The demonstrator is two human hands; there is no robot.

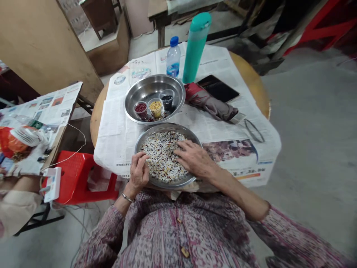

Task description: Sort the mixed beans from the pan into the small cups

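A metal basin [192, 180] in front of me holds a spread of mixed grains [161, 156], mostly white with dark, red and yellow bits. My right hand [192, 158] reaches over its right side, fingers apart and tips among the grains. At the left rim my left hand [138, 171] has its fingers curled towards the thumb; whatever they pinch is too small to make out. Behind stands a second metal basin [134, 91] with three clear cups: red beans [141, 108], yellow kernels [155, 107] and black beans [167, 100]. Some loose bits lie beside the cups.
Newspaper [111, 130] covers the round table. A water bottle [173, 57], a green tumbler [196, 48], a folded umbrella [209, 104] and a dark tablet [219, 88] stand or lie towards the back. On the left are a red stool [75, 186], a power strip [52, 184] and another person's leg.
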